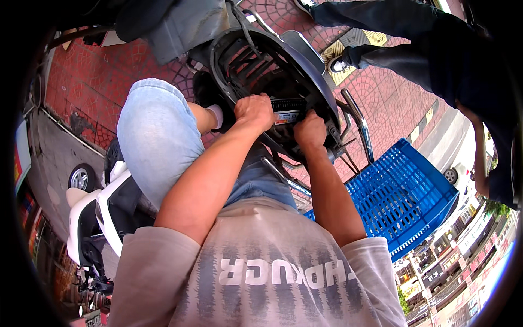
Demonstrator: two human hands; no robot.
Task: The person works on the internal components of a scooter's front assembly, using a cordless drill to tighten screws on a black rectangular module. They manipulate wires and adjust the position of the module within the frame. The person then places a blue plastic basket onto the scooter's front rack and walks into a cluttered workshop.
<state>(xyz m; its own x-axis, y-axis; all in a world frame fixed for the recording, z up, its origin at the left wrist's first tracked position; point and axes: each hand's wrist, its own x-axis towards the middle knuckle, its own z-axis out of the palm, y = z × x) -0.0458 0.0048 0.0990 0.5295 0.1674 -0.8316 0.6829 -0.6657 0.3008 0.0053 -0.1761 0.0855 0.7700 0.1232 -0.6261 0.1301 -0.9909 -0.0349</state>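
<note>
In the head view, my left hand (pixel 253 111) grips the left end of a black ribbed box with a blue label (pixel 286 114), inside the open black frame (pixel 245 54) at the rear of a scooter. My right hand (pixel 309 129) is at the box's right end, its fingers curled inward; what exactly they grip is partly hidden. The frame has slotted black parts inside and a chrome rail (pixel 355 122) along its right side. A grey plastic part (pixel 174 27) stands at the top of the view, beside the frame.
A blue plastic crate (pixel 392 185) is right of me, by the chrome rail. Another person's dark-clothed legs (pixel 397 65) and bare arm (pixel 478 152) are at upper right. A white scooter (pixel 103 212) stands at lower left on the pavement. Red paving (pixel 81 82) surrounds the scooter.
</note>
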